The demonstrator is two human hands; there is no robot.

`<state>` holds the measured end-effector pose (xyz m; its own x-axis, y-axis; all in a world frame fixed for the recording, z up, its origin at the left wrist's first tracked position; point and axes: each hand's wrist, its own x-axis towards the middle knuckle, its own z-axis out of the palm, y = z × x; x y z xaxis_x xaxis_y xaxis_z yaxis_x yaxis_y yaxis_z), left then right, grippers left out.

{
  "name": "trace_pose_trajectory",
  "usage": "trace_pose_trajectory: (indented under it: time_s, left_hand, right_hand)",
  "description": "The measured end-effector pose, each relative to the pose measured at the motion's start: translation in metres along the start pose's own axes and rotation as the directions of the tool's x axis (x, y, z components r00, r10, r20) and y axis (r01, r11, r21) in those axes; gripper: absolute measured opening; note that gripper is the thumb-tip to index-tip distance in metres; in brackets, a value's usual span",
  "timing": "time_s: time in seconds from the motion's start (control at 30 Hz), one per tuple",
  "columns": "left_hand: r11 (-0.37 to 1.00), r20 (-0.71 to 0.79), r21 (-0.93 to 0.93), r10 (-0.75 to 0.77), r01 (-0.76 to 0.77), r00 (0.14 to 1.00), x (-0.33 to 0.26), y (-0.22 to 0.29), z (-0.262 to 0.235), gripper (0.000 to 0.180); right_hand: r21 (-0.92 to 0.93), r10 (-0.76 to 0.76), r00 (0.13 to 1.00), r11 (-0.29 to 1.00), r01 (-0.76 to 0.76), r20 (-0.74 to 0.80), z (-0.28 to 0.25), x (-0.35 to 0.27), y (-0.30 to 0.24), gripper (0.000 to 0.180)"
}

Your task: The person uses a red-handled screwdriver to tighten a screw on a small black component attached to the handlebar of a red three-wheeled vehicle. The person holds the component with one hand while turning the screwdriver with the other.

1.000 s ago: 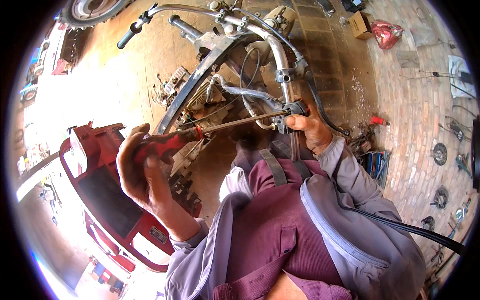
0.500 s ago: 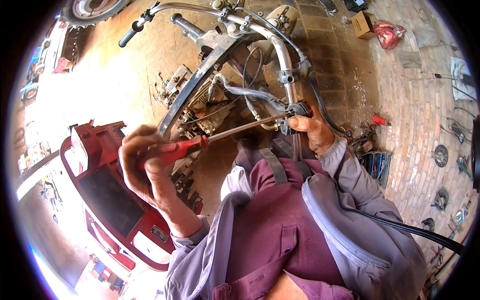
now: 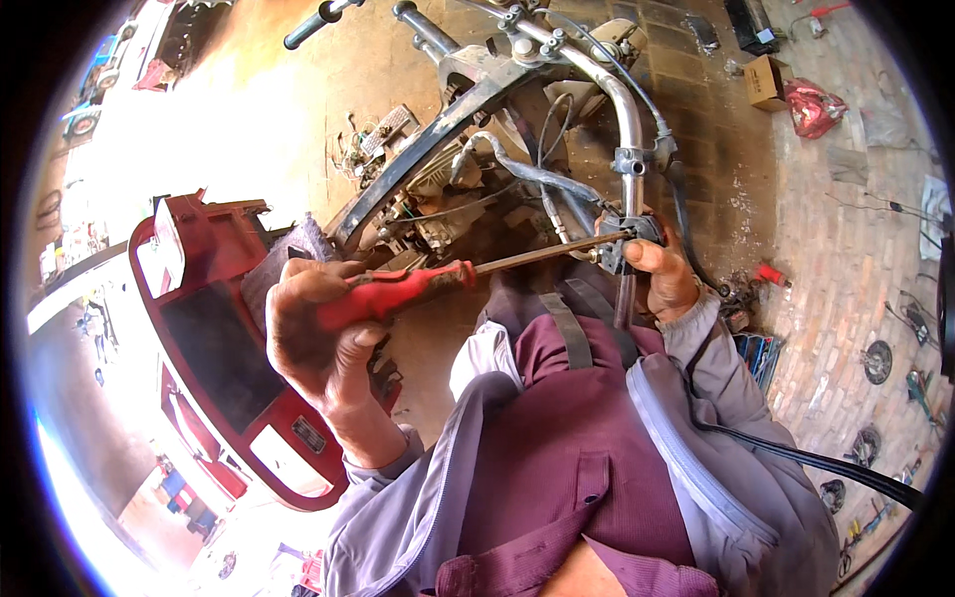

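My left hand (image 3: 320, 348) is closed around the red handle of a screwdriver (image 3: 393, 297). The shaft runs to the right, and its tip meets a dark switch housing (image 3: 614, 257) on the chrome handlebar (image 3: 629, 114). From the other side my right hand (image 3: 672, 283) grips that housing, thumb pressed against it near the screwdriver's tip; its other fingers are partly hidden behind. A grey-wrapped wiring bundle (image 3: 542, 176) leads up to the housing. Whether a screw sits under the tip is too small to tell.
A dark frame bar (image 3: 428, 136) slopes ahead of me, with engine parts (image 3: 438, 214) beneath. To the left stands a red body panel (image 3: 167, 242) with a dark window. On the brick floor at right lie a cardboard box (image 3: 764, 84), a red plastic bag (image 3: 816, 107) and scattered parts.
The whole scene has shifted right and the handlebar's far end partly left the view. My left hand has changed its hold on the handle; the screwdriver's tip stays at the housing.
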<state>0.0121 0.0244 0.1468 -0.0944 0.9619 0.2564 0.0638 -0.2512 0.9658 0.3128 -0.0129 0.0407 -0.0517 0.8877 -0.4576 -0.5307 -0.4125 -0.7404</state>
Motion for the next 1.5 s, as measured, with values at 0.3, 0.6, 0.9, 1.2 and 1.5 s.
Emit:
trace_pose_trajectory:
  time_s: [0.3, 0.6, 0.9, 1.2, 1.5]
  left_hand:
    - [0.966, -0.074, 0.260, 0.016, 0.004, 0.997, 0.004, -0.008, 0.002, 0.041]
    - [0.972, 0.127, -0.233, 0.025, 0.005, 0.992, 0.007, -0.016, 0.005, 0.057]
    - [0.984, -0.098, 0.165, -0.052, 0.067, 0.994, 0.001, -0.016, 0.003, 0.041]
    - [0.976, 0.038, -0.217, 0.001, 0.008, 0.999, 0.008, -0.010, 0.025, 0.052]
    - [0.987, -0.100, 0.158, -0.011, 0.026, 0.995, 0.000, -0.027, 0.005, 0.055]
  right_hand:
    - [-0.039, -0.031, 0.999, 0.999, 0.031, -0.012, 0.005, 0.002, -0.002, 0.035]
    - [-0.051, -0.033, 0.999, 0.998, 0.032, -0.018, 0.005, -0.001, -0.005, 0.038]
    - [-0.058, -0.032, 0.999, 0.998, 0.030, -0.025, 0.006, -0.001, -0.004, 0.031]
    - [-0.065, -0.044, 0.998, 0.997, 0.041, -0.046, 0.002, 0.000, 0.001, 0.033]
    - [-0.056, -0.018, 0.999, 0.998, 0.016, -0.032, 0.008, -0.001, -0.005, 0.035]
